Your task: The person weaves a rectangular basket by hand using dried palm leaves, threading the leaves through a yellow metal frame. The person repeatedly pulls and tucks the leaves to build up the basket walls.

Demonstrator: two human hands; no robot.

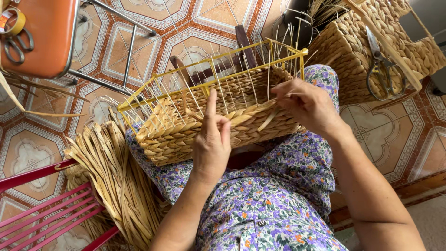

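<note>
Straw strands (pixel 260 111) pinched in both hands' closed fingers (pixel 283 95) against the half-woven wire-framed basket (pixel 204 125).

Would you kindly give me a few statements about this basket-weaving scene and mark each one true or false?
1. The half-woven basket rests on the person's lap. True.
2. The basket's wire frame is red. False: it is yellow.
3. The right hand pinches a straw strand at the basket's upper edge. True.
4. The left hand holds a pair of scissors. False: it presses against the woven side wall; the scissors lie on a finished woven basket to the right.
5. A bundle of loose straw strands lies to the person's left. True.
</note>
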